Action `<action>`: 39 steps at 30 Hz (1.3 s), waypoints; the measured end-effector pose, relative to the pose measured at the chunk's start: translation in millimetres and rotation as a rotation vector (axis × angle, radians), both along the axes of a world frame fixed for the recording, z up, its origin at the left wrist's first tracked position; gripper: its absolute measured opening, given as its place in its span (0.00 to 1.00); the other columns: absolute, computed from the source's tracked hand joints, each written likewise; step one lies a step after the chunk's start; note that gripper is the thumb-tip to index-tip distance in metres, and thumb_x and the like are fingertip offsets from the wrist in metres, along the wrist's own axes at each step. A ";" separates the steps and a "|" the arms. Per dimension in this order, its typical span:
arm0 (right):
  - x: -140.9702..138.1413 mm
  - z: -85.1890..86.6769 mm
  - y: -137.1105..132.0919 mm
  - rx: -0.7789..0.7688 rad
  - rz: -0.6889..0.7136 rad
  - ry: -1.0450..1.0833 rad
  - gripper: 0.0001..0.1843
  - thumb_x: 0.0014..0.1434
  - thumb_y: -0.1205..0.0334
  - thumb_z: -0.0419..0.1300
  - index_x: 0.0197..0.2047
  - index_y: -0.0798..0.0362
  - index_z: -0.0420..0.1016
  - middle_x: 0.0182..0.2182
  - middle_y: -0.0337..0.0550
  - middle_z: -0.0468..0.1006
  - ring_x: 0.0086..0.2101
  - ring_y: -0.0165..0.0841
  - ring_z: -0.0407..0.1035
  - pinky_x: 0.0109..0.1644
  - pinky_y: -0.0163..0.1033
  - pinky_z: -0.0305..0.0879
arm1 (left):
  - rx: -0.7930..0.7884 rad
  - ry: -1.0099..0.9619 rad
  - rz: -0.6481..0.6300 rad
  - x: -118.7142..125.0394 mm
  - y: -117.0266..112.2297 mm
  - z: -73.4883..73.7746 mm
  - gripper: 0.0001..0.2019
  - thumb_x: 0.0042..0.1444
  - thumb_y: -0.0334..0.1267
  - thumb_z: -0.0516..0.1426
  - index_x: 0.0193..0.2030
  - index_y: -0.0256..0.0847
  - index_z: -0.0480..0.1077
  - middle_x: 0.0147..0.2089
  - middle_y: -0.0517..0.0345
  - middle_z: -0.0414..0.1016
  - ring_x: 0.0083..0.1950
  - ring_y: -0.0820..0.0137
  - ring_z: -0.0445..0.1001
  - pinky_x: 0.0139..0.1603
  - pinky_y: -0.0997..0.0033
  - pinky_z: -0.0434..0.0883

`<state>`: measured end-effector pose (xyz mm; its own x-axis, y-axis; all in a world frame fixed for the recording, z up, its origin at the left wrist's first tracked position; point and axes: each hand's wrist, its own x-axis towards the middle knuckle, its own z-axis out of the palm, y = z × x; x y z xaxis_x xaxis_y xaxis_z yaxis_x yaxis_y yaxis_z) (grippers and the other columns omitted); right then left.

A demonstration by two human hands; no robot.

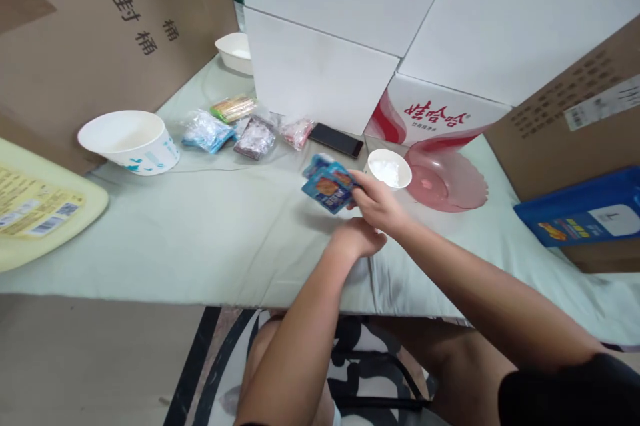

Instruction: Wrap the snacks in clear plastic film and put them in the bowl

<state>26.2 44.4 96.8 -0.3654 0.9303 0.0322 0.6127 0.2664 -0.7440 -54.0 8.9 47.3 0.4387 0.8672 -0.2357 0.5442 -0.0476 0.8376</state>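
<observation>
My right hand is closed on several small blue snack packets, fanned out above the cloth. Printed on them are food pictures and large white lettering. Just below and touching or nearly touching it, my left hand is bent at the wrist with curled fingers. Whatever it grips, if anything, is hidden. Right behind the right hand stands a white paper bowl with something white inside. A translucent pink plastic bowl sits to its right. Behind the packets lies a dark phone.
Plastic-wrapped packs and a bundle of wooden sticks lie at back left. A large paper bucket and a yellow container stand left. White boxes wall the back; a blue package leans right.
</observation>
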 end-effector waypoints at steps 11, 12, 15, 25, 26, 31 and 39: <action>113.4 -39.4 -83.1 0.321 -0.656 0.464 0.16 0.68 0.61 0.51 0.55 0.47 0.73 0.41 0.44 0.81 0.33 0.34 0.76 0.35 0.41 0.78 | -0.118 -0.433 0.308 20.4 -26.8 17.4 0.10 0.58 0.45 0.59 0.34 0.42 0.66 0.32 0.60 0.69 0.35 0.69 0.70 0.38 0.68 0.66; 113.6 -45.4 -85.2 0.377 -0.628 0.398 0.17 0.69 0.62 0.50 0.57 0.46 0.73 0.41 0.45 0.82 0.34 0.35 0.77 0.37 0.43 0.79 | -0.145 -0.552 0.329 25.8 -32.2 17.8 0.14 0.56 0.46 0.62 0.43 0.43 0.68 0.41 0.56 0.73 0.43 0.67 0.74 0.42 0.67 0.70; 108.9 -59.0 -92.0 0.583 -0.383 0.212 0.21 0.67 0.63 0.51 0.61 0.45 0.73 0.49 0.49 0.83 0.45 0.41 0.79 0.49 0.51 0.78 | -0.207 -0.791 0.307 40.2 -44.3 15.6 0.35 0.48 0.47 0.70 0.61 0.47 0.64 0.63 0.48 0.71 0.62 0.58 0.73 0.58 0.60 0.73; 143.4 -58.7 -100.8 0.493 -0.275 0.444 0.19 0.65 0.65 0.59 0.59 0.44 0.71 0.54 0.50 0.79 0.52 0.40 0.75 0.54 0.48 0.76 | -0.490 -0.848 0.525 43.5 -27.1 2.6 0.28 0.37 0.51 0.76 0.44 0.39 0.80 0.42 0.52 0.85 0.43 0.60 0.82 0.51 0.58 0.78; 149.9 -61.2 -97.3 0.392 -0.330 0.511 0.19 0.65 0.63 0.59 0.59 0.43 0.71 0.53 0.49 0.79 0.51 0.40 0.75 0.52 0.48 0.76 | -0.531 -0.834 0.502 41.8 -26.1 3.6 0.28 0.37 0.50 0.77 0.43 0.38 0.80 0.41 0.52 0.85 0.41 0.61 0.82 0.48 0.59 0.78; 163.1 -75.0 -81.4 -0.165 -0.298 0.793 0.30 0.62 0.49 0.64 0.65 0.44 0.66 0.64 0.54 0.73 0.59 0.44 0.73 0.60 0.53 0.74 | -0.639 -0.686 0.197 38.7 -25.1 6.0 0.27 0.43 0.47 0.75 0.50 0.39 0.80 0.47 0.48 0.84 0.45 0.61 0.81 0.46 0.64 0.76; 146.4 -68.5 -82.0 0.071 -0.328 0.674 0.18 0.63 0.57 0.64 0.57 0.44 0.75 0.46 0.47 0.85 0.49 0.41 0.80 0.54 0.49 0.77 | -0.482 -0.561 0.169 47.5 -28.1 5.6 0.29 0.47 0.44 0.72 0.57 0.41 0.73 0.48 0.51 0.81 0.45 0.62 0.78 0.47 0.64 0.72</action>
